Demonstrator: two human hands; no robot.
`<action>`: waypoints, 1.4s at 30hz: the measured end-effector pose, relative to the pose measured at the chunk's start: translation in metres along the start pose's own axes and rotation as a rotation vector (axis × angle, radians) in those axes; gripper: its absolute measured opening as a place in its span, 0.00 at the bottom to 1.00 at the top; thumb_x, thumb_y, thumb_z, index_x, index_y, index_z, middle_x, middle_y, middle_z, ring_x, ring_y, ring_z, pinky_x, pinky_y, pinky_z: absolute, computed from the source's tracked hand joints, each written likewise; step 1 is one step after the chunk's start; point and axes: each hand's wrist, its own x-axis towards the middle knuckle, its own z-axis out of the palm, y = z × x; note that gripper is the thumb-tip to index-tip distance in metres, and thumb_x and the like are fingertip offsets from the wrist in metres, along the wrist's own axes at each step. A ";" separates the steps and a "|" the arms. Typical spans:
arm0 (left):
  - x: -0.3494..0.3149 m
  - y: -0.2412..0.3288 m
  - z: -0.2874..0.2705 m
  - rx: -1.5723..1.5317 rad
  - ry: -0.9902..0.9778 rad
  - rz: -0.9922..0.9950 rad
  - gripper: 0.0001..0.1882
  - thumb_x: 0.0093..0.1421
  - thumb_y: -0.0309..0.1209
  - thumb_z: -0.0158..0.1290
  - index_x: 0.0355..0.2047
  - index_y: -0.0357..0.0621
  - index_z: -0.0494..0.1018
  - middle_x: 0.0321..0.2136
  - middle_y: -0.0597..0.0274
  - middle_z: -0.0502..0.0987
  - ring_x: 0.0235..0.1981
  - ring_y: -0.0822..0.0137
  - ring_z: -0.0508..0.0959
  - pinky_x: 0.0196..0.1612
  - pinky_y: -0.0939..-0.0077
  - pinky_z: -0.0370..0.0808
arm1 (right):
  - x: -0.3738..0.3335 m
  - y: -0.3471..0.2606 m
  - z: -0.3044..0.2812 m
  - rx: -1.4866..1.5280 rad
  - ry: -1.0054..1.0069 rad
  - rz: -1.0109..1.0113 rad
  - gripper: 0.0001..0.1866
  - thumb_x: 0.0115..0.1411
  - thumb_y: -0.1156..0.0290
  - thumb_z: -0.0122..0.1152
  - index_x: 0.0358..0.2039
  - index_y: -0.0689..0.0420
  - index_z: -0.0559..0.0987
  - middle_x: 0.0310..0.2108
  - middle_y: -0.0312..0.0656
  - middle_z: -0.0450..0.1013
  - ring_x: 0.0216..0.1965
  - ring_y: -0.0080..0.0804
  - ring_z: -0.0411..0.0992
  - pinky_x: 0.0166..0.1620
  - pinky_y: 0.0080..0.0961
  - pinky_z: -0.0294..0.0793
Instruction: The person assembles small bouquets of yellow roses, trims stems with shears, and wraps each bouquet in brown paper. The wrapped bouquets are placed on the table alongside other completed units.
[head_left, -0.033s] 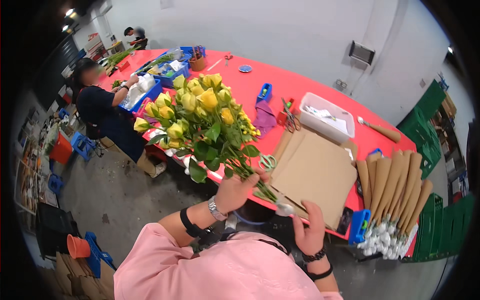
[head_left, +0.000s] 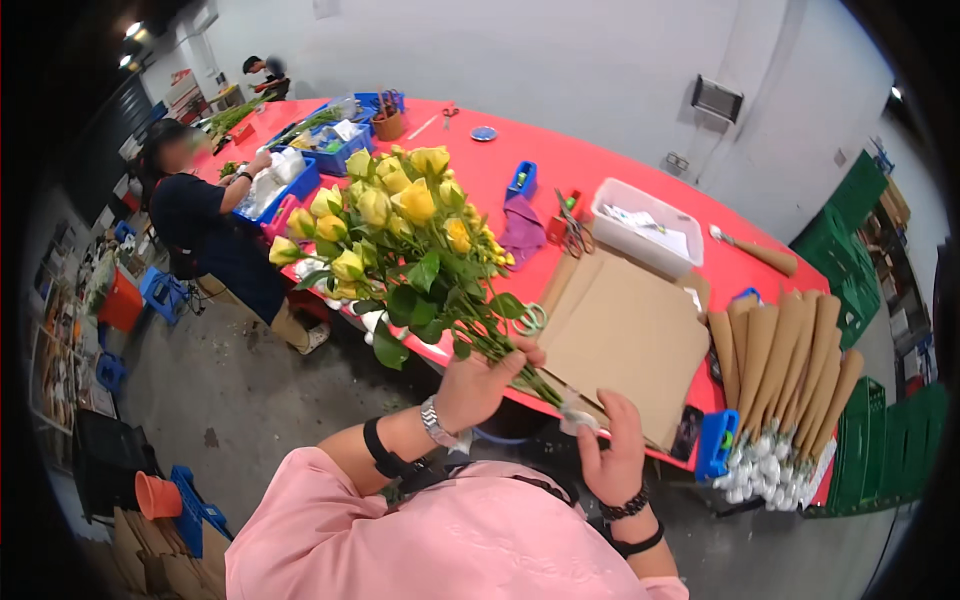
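Note:
A bouquet of yellow roses [head_left: 410,205] with green leaves slants across the middle, blooms toward the far left. My left hand [head_left: 478,385] is closed around its stems. Whitish wrapping [head_left: 577,420] covers the stem ends, which point to the lower right. Beside this wrapping is my right hand [head_left: 613,450], its fingers stretched and its thumb apart; the fingertips lie close against the wrapping, and whether they touch it I cannot tell. Under the stems, brown kraft paper sheets [head_left: 625,345] lie stacked at the table's near edge, with pale green scissors [head_left: 531,320] to their left.
On the red table [head_left: 590,150] stand a white bin [head_left: 648,228], dark scissors [head_left: 577,235], a purple cloth [head_left: 522,232] and a blue tape dispenser [head_left: 717,443]. Several paper-wrapped bundles [head_left: 785,360] lie at the right. A co-worker [head_left: 205,215] reaches into a blue crate [head_left: 285,190] at the left.
My right hand has shifted slightly up and left, closer to the wrapped stem ends. The whole view has moved a little; my left hand keeps its grip on the roses.

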 end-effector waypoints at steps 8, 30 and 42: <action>-0.061 0.000 0.122 -0.241 -0.152 -0.137 0.13 0.73 0.29 0.50 0.53 0.35 0.73 0.45 0.57 0.82 0.48 0.68 0.82 0.50 0.70 0.83 | -0.069 0.000 -0.056 0.109 0.001 0.043 0.24 0.59 0.74 0.67 0.57 0.61 0.75 0.34 0.49 0.76 0.34 0.48 0.77 0.37 0.38 0.76; -0.113 0.000 0.163 -0.201 -0.449 -0.059 0.16 0.72 0.26 0.51 0.58 0.35 0.71 0.49 0.54 0.81 0.52 0.67 0.81 0.58 0.70 0.78 | -0.132 -0.018 -0.117 0.183 0.073 0.072 0.15 0.58 0.78 0.65 0.46 0.64 0.78 0.28 0.48 0.74 0.26 0.46 0.74 0.30 0.34 0.73; -0.125 0.007 0.166 -0.145 -0.417 -0.002 0.20 0.68 0.19 0.55 0.60 0.34 0.69 0.48 0.54 0.81 0.50 0.68 0.81 0.55 0.72 0.80 | -0.142 -0.014 -0.124 0.330 -0.043 0.079 0.16 0.61 0.76 0.61 0.49 0.67 0.77 0.33 0.53 0.76 0.30 0.50 0.76 0.34 0.35 0.76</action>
